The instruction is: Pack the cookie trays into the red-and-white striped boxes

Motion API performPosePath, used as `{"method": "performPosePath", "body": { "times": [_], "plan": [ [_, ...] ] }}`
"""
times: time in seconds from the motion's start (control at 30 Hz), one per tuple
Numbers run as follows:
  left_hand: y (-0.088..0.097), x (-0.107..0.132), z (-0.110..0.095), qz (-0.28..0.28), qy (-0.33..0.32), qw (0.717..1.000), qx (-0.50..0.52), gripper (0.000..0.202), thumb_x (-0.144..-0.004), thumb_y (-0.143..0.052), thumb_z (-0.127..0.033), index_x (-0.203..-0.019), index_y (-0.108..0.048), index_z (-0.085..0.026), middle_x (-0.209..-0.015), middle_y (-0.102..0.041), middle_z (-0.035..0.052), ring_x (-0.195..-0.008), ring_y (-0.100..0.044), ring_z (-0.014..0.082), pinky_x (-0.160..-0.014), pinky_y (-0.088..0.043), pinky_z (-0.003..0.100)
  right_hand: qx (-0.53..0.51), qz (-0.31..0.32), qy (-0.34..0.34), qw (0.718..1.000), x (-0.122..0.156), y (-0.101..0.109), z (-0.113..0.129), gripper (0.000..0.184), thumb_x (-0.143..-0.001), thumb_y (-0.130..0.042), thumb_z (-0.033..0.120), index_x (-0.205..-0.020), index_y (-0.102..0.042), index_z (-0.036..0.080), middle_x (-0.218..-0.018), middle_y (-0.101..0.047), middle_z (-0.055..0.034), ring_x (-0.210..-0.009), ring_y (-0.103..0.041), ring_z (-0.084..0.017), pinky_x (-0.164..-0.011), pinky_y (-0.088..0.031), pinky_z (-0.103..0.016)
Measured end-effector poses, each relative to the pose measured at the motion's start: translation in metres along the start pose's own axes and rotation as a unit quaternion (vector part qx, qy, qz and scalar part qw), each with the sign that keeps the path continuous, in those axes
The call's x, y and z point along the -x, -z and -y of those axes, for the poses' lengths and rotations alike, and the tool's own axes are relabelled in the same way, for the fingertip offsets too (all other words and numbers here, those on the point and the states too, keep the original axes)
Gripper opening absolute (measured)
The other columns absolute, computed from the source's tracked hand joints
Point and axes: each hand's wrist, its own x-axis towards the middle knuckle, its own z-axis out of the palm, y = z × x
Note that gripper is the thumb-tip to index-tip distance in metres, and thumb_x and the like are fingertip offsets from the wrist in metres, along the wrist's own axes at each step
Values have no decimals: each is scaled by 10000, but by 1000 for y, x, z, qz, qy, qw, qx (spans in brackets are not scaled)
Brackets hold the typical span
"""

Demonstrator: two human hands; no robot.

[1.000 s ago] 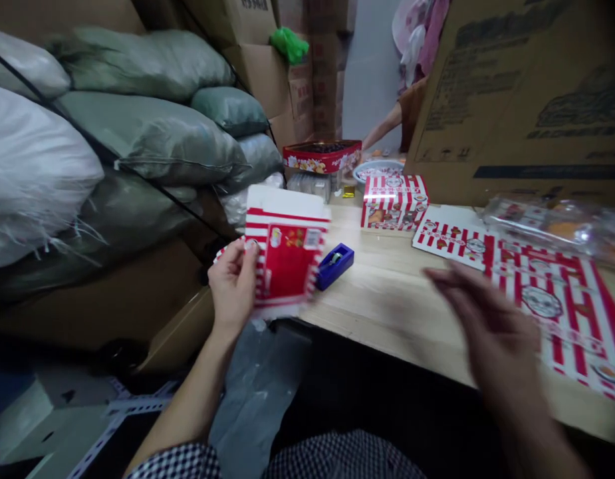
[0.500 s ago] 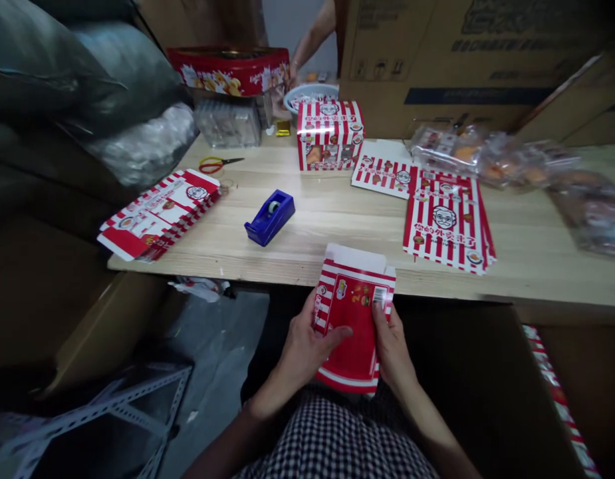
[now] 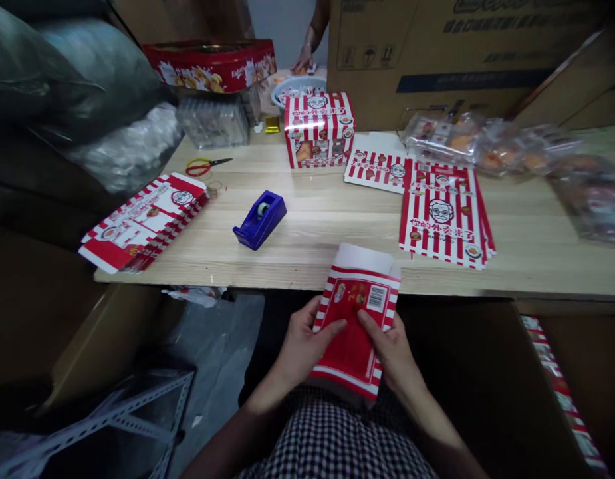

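Note:
A red and white striped cardboard box (image 3: 351, 293), folded nearly flat with a white flap at its far end, lies between my two hands above my lap. My left hand (image 3: 301, 347) grips its left edge, thumb across the red panel. On the other side, my right hand (image 3: 389, 342) holds the right edge, its thumb pressed just below the barcode. The fingers underneath are hidden by the cardboard. Beyond the hands, on the table, sits a blue tape dispenser (image 3: 260, 221). To the right rest several flat striped box sheets (image 3: 439, 219).
An assembled striped box (image 3: 319, 130) stands at the back of the table (image 3: 327, 219). At left lie scissors (image 3: 207, 165) and a stack of folded boxes (image 3: 145, 219). Bagged food (image 3: 501, 150) lines the back right. Another person's hand (image 3: 303, 60) is beyond a bowl (image 3: 287, 86).
My right thumb has shifted inward and lower on the panel, uncovering the barcode. The box has tilted slightly in my hands. The other person's hand has moved behind the bowl.

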Motion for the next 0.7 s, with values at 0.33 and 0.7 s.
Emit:
{"method": "performPosePath", "body": {
  "times": [0.33, 0.7],
  "plan": [
    [18, -4, 8, 59, 44, 995, 73, 374, -885, -694, -363, -1206, -653, -176, -1190, -729, 108, -1008, -715, 246, -892, -562, 364, -23, 137, 1, 990, -19, 28, 5, 494, -683, -891, 392, -1119, -699, 265, -1083, -780, -62, -987, -742, -266, -892, -578, -389],
    [48, -59, 16, -37, -90, 992, 75, 510, -795, -783, -256, -1280, -637, -195, -1138, -744, 78, -1031, -695, 187, -908, -532, 274, 38, 142, 34, 989, -48, 25, -8, 499, -772, -827, 288, -1230, -630, 268, -1051, -781, -24, -876, -743, -197, -810, -589, -314]
  ]
}}
